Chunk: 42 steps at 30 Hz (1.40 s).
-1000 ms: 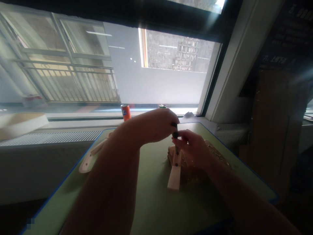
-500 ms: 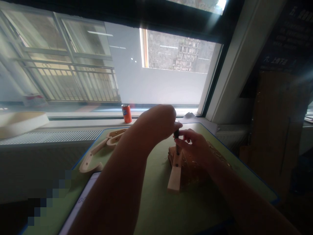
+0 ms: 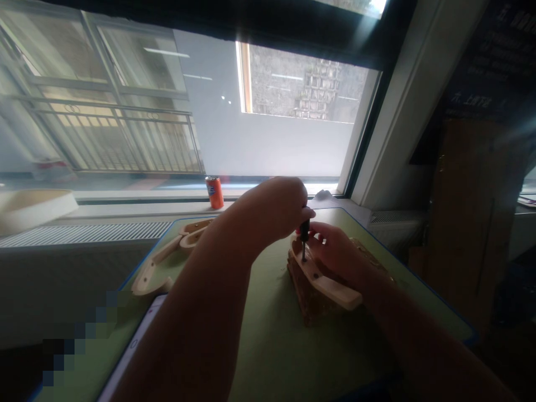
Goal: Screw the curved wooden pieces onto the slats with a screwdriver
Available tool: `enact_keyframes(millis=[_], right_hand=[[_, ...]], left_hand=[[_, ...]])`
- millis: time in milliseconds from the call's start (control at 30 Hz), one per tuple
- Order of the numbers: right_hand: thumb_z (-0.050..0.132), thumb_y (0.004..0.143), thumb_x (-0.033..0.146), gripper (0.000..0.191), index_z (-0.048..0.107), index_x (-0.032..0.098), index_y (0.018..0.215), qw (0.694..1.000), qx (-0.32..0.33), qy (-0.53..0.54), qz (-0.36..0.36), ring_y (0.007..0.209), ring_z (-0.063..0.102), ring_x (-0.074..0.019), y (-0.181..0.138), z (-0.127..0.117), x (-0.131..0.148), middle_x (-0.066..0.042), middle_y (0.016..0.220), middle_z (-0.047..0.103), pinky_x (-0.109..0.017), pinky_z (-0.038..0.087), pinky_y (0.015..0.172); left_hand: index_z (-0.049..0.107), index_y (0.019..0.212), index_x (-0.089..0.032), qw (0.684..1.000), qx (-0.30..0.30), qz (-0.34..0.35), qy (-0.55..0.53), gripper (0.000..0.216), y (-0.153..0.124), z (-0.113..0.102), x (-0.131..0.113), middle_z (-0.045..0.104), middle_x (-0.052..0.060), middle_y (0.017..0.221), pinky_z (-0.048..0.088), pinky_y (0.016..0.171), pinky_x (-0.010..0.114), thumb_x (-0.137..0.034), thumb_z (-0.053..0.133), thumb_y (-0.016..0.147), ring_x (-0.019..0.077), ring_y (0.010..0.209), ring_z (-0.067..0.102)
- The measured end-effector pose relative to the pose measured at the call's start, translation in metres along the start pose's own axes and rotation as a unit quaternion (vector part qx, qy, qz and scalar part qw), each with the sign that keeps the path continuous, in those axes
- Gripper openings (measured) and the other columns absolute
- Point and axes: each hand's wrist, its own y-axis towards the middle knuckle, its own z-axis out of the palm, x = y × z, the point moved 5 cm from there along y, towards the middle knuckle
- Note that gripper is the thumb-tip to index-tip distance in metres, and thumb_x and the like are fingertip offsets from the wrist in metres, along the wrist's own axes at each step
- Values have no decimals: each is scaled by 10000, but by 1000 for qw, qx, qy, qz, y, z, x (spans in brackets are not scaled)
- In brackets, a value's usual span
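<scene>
Wooden strip [image 3: 330,286] is grasped by the right hand [image 3: 337,255], while the left hand [image 3: 276,209] clenches its grip around a screwdriver [image 3: 305,239].

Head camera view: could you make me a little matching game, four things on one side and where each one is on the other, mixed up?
Things:
1. soda can
2. screwdriver
3. wooden strip
4. curved wooden pieces

Places:
A. gripped by the left hand, tip pointing down
B. at the far left side of the green mat
C. upright on the window sill
D. lying on the brown block, held by the right hand

Pairs: 1-C, 2-A, 3-D, 4-B.
</scene>
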Motion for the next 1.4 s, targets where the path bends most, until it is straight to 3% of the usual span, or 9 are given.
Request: enact_keyframes(millis=[133,333,533,667,800,967,1100,1200,1400], right_hand=[[502,776,159,186,648,206,881,1000,0,6,-7,687,559,-137,0,0,0,-28,820,655,-262,404,583],[494,750,113,191,630,198,854,999,4,30,-31,693,533,-124,1,2,0,-24,871,625,-265,411,597],[486,749,106,205,632,199,859,999,12,39,-26,683,533,-132,0,2,2,-31,881,631,-278,404,579],[499,707,69,277,649,219,885,998,-31,46,-19,846,554,-175,-1,-5,3,-34,969,633,-312,428,665],[495,699,38,369,652,263,946,991,-82,98,-38,1003,525,-197,-5,-13,4,-10,1025,620,-363,431,795],[560,801,248,201,659,268,975,986,-77,131,-69,1045,529,-212,-6,-12,7,-35,1009,625,-409,421,875],[550,818,322,198,663,262,970,988,-79,117,-63,1020,543,-211,-5,-10,6,-47,1008,625,-394,441,845],[539,823,352,223,659,252,982,991,-63,108,-43,965,560,-208,-4,-9,5,-53,998,624,-381,451,811],[573,797,369,212,649,235,943,994,-52,87,-26,913,554,-193,-4,-10,7,-47,963,608,-351,442,774]], left_hand=[[650,820,-118,999,25,-20,2,374,0,2,3,526,17,585,385,652,282,-408,414,831,117,595,487],[651,748,-132,1000,15,12,22,371,2,2,-2,486,11,555,374,725,296,-377,387,836,149,695,511],[657,763,-126,999,25,-29,26,366,0,0,-5,506,18,576,377,730,304,-370,393,830,155,693,520],[657,813,-121,998,29,-44,21,332,-2,2,-3,524,29,611,380,748,320,-332,402,830,168,726,526],[651,818,-136,999,4,-2,37,292,-2,2,-3,526,15,596,392,736,304,-303,412,828,145,691,522],[655,843,-146,996,-21,65,56,242,-1,0,-10,576,15,646,401,737,279,-218,426,809,127,680,525],[655,930,-169,996,-8,84,38,253,0,4,-9,617,11,734,405,709,264,-175,443,791,105,638,527],[641,976,-186,997,-26,75,5,266,-2,4,-7,618,3,741,401,699,258,-232,435,814,100,644,531],[639,914,-159,995,-79,-57,4,473,-8,-3,4,569,28,649,397,690,285,-542,381,810,150,671,536]])
